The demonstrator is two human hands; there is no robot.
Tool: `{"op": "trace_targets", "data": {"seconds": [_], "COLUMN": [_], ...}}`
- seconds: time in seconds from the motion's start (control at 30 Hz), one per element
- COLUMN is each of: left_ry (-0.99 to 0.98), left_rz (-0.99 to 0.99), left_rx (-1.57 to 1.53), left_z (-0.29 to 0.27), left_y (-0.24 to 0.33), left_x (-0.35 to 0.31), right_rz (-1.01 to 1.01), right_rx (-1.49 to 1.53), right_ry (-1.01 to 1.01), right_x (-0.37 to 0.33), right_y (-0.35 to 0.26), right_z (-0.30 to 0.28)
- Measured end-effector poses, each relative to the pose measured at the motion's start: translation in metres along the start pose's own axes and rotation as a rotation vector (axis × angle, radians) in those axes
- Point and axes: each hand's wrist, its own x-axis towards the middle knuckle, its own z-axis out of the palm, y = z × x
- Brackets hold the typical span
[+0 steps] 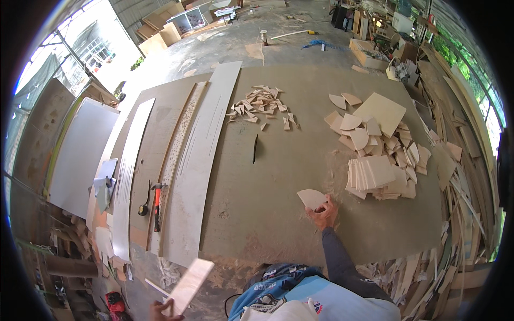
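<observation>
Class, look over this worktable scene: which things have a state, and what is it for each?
Left hand: gripping pale board strip
Right hand: gripping fan-shaped piece
Hammer: lying down
Tape measure: set down, blade unclear
Small offcuts: loosely heaped
Larger pieces: piled, some neatly stacked
</observation>
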Motion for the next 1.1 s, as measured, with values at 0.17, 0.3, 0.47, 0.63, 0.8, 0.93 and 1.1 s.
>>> {"op": "trace_targets", "data": {"seconds": [0.17, 0.3, 0.47, 0.63, 0.8, 0.93, 1.1], "left_ry": [0.361, 0.525, 0.502, 0.447, 0.604, 0.577, 0.639], "left_rz": [-0.090, -0.014, -0.047, -0.133, -0.200, -0.325, -0.383], "left_rx": [-0.189, -0.328, -0.388, -0.469, -0.381, -0.360, -0.139], "left_z": [0.030, 0.091, 0.155, 0.171, 0.182, 0.163, 0.181], "left_y": [-0.018, -0.029, -0.024, 0.018, 0.017, 0.033, 0.008], "left_x": [0.043, 0.122, 0.193, 0.213, 0.238, 0.246, 0.284], "right_rz": [-0.183, -0.468, -0.474, -0.160, -0.430, -0.552, -0.512], "right_rx": [-0.045, -0.240, -0.411, -0.299, -0.285, -0.125, -0.186], "right_ry": [-0.212, -0.416, 0.382, 0.596, 0.351, 0.307, 0.755], "right_x": [-0.004, 0.030, 0.104, 0.097, 0.012, -0.008, 0.033], "right_y": [-0.020, -0.043, -0.094, -0.127, -0.108, -0.073, -0.076], "right_z": [-0.005, -0.006, -0.024, -0.061, -0.028, -0.049, -0.148]}}
